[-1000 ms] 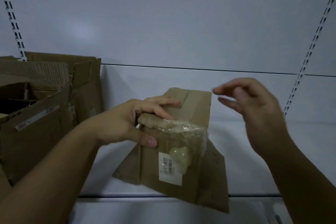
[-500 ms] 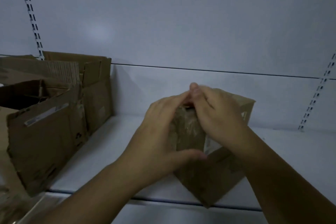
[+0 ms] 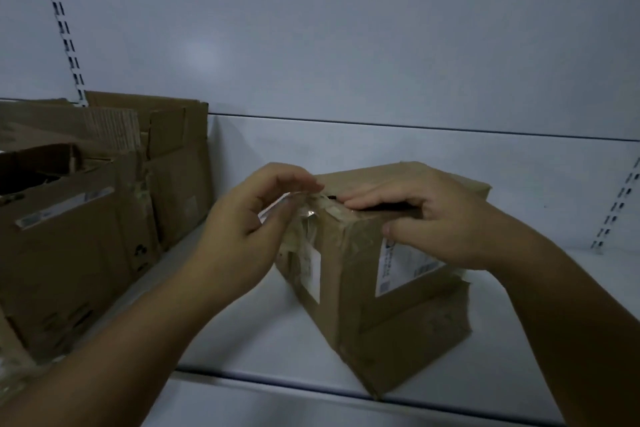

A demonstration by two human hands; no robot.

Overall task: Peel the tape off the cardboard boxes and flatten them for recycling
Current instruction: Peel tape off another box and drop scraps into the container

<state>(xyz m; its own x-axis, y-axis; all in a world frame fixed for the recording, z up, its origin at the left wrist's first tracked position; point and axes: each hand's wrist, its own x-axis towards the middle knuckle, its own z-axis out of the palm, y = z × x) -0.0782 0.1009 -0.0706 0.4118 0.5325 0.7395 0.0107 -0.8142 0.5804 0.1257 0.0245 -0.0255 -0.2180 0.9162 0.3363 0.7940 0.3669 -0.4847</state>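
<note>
A small brown cardboard box (image 3: 388, 315) stands on the white shelf (image 3: 270, 340), one corner toward me, with white labels on two sides. Crumpled clear tape (image 3: 313, 218) covers its upper left corner. My left hand (image 3: 249, 232) pinches that loose tape at the corner between thumb and fingers. My right hand (image 3: 440, 218) lies on the box's top edge, fingers over the top and thumb against the labelled side, holding it down.
Several open cardboard boxes (image 3: 86, 211) with torn flaps and tape strips stand at the left end of the shelf. A white back panel with slotted uprights (image 3: 64, 28) rises behind. The shelf's front edge (image 3: 277, 385) runs below the box.
The box went from being held up in my left hand to standing on the shelf. My right hand came down onto its top, and my left hand moved to the taped corner.
</note>
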